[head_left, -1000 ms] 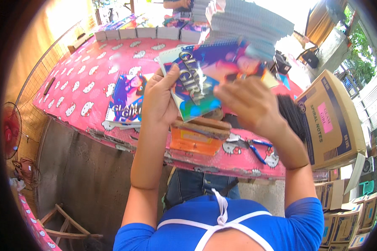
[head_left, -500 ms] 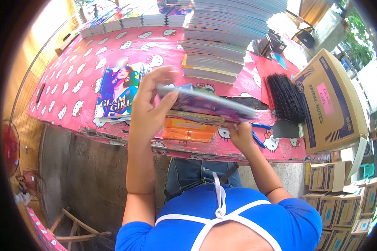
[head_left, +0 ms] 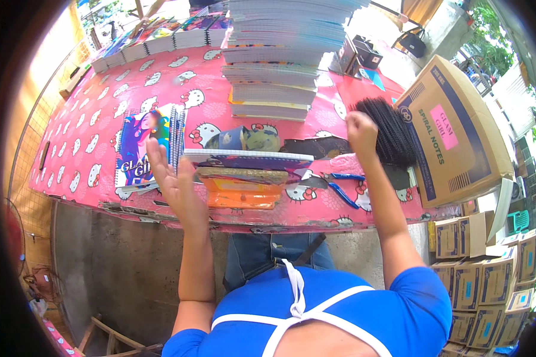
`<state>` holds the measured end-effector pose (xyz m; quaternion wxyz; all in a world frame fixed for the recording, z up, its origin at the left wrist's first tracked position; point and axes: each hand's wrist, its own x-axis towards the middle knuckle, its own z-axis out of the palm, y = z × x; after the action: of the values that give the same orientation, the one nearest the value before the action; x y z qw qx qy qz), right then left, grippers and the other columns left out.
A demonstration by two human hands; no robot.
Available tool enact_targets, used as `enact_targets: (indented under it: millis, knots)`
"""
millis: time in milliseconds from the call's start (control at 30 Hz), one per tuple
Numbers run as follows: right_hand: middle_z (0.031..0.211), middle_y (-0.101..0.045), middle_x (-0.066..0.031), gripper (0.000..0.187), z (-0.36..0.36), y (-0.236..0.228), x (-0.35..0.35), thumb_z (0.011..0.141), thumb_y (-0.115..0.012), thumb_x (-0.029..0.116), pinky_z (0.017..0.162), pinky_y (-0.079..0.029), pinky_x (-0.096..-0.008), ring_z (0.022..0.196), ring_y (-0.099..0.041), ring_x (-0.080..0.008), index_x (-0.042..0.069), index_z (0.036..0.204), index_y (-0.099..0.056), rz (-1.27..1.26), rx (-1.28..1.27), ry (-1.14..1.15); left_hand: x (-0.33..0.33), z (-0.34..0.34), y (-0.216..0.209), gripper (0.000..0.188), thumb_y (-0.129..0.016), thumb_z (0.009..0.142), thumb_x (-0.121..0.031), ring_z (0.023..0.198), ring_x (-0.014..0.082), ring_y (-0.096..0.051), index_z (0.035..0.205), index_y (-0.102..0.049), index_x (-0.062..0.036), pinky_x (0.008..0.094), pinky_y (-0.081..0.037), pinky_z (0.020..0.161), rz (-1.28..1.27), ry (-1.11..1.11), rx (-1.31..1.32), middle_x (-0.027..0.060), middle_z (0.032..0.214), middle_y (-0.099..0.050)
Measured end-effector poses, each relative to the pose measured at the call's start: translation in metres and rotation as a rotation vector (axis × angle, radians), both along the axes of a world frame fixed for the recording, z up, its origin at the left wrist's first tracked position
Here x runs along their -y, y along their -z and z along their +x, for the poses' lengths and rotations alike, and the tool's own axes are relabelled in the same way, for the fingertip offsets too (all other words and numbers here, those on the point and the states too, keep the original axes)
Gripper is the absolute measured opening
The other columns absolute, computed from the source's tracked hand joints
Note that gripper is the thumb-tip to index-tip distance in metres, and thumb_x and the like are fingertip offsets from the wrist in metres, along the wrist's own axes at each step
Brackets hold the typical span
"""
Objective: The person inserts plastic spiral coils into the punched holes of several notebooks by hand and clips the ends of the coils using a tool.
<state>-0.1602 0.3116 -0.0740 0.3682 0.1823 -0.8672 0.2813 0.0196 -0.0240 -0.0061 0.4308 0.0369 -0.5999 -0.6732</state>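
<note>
A notebook (head_left: 250,160) with its hole-punched edge up leans on a wooden block (head_left: 244,175) with an orange-wrapped block (head_left: 244,195) in front. My left hand (head_left: 177,185) is open beside its left end, fingers stretched, holding nothing. My right hand (head_left: 361,132) is closed at the near left side of a bundle of black spiral coils (head_left: 388,132); whatever its curled fingers hold is hidden. Blue-handled pliers (head_left: 344,191) lie near the table's front edge, right of the blocks. Finished spiral notebooks (head_left: 142,149) with a colourful cover lie left of my left hand.
A tall stack of unbound notebooks (head_left: 274,71) rises behind the blocks on the pink-covered table (head_left: 71,143). A large cardboard box (head_left: 458,143) stands at the right, more boxes (head_left: 482,285) on the floor below. Bound notebooks (head_left: 161,40) line the far left.
Both hands have let go of the notebook, which now rests on edge against the blocks. My right hand has moved up and right to the coils; my left has drawn back slightly left.
</note>
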Motion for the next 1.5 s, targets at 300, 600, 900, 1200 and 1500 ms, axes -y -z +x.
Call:
enact_targets:
  millis: [300, 600, 900, 1200, 1500]
  knots:
    - [0.093, -0.063, -0.0207, 0.019, -0.083, -0.003, -0.024, 0.085, -0.053, 0.015, 0.076, -0.052, -0.045, 0.089, -0.063, -0.0372, 0.002, 0.095, -0.062, 0.323, 0.44, 0.468, -0.071, -0.003, -0.017, 0.043, -0.06, 0.088, -0.02, 0.131, 0.0288, -0.038, 0.13, -0.053, -0.0102, 0.0511, -0.013, 0.111, -1.328, 0.018, 0.239, 0.0128, 0.138, -0.044]
    - [0.085, -0.063, -0.0091, 0.026, 0.112, -0.08, 0.065, 0.077, -0.067, -0.001, 0.063, -0.048, -0.0268, 0.072, -0.061, -0.0146, 0.004, 0.102, -0.07, -0.159, 0.283, -0.563, -0.067, -0.016, -0.007, 0.019, -0.074, 0.074, -0.022, 0.092, 0.0203, -0.061, 0.087, -0.071, -0.0085, 0.0441, -0.032, 0.1, -0.943, 0.065, 0.008, 0.003, 0.089, -0.066]
    - [0.083, -0.061, -0.0072, 0.02, 0.128, -0.095, 0.07, 0.075, -0.072, 0.006, 0.065, -0.046, -0.0263, 0.073, -0.057, -0.0136, 0.003, 0.095, -0.07, -0.287, 0.523, -0.593, -0.068, -0.014, -0.012, 0.017, -0.075, 0.073, -0.021, 0.08, 0.0177, -0.058, 0.087, -0.074, -0.011, 0.0436, -0.031, 0.1, -0.92, 0.092, 0.029, 0.0002, 0.08, -0.064]
    - [0.078, -0.059, -0.0078, 0.013, 0.124, -0.107, 0.07, 0.08, -0.067, 0.005, 0.065, -0.045, -0.0293, 0.073, -0.056, -0.0152, 0.001, 0.093, -0.067, -0.164, 0.653, -0.596, -0.07, -0.015, -0.009, 0.023, -0.077, 0.07, -0.023, 0.075, 0.017, -0.057, 0.09, -0.074, -0.0111, 0.0417, -0.028, 0.1, -0.907, 0.052, 0.029, -0.0005, 0.076, -0.063]
    - [0.075, -0.057, -0.0103, 0.011, 0.149, -0.108, 0.085, 0.08, -0.066, 0.005, 0.06, -0.046, -0.036, 0.069, -0.059, -0.0262, 0.0, 0.088, -0.062, -0.022, 0.283, -0.437, -0.06, -0.01, -0.012, 0.022, -0.079, 0.064, -0.024, 0.082, 0.0184, -0.058, 0.079, -0.068, -0.0121, 0.0413, -0.029, 0.098, -0.987, 0.004, 0.098, -0.0001, 0.081, -0.065]
